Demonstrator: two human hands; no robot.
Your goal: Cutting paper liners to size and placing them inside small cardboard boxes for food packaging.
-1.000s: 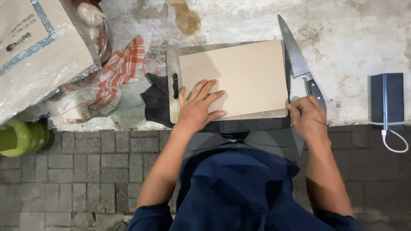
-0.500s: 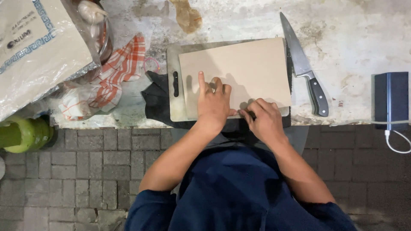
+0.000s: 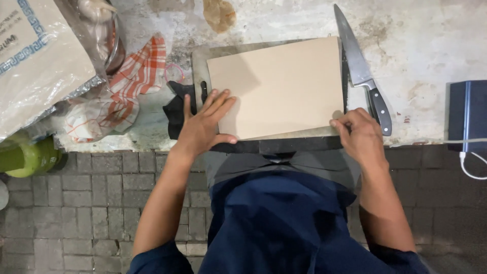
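Tan sheet [image 3: 279,86] lies flat on the cutting board [image 3: 199,66], long axis running left to right across the surface [image 3: 431,40]. Left hand [image 3: 203,127], grip open, presses its near-left corner. Right hand [image 3: 362,134], grip closed, pinches its near-right corner. Knife [image 3: 362,73] lies alongside, tip pointing away.

The person wears a dark navy top with sleeves pushed up past the elbows, leaving both forearms bare. The left hand [image 3: 203,127] and right hand [image 3: 361,136] are ungloved, without rings.
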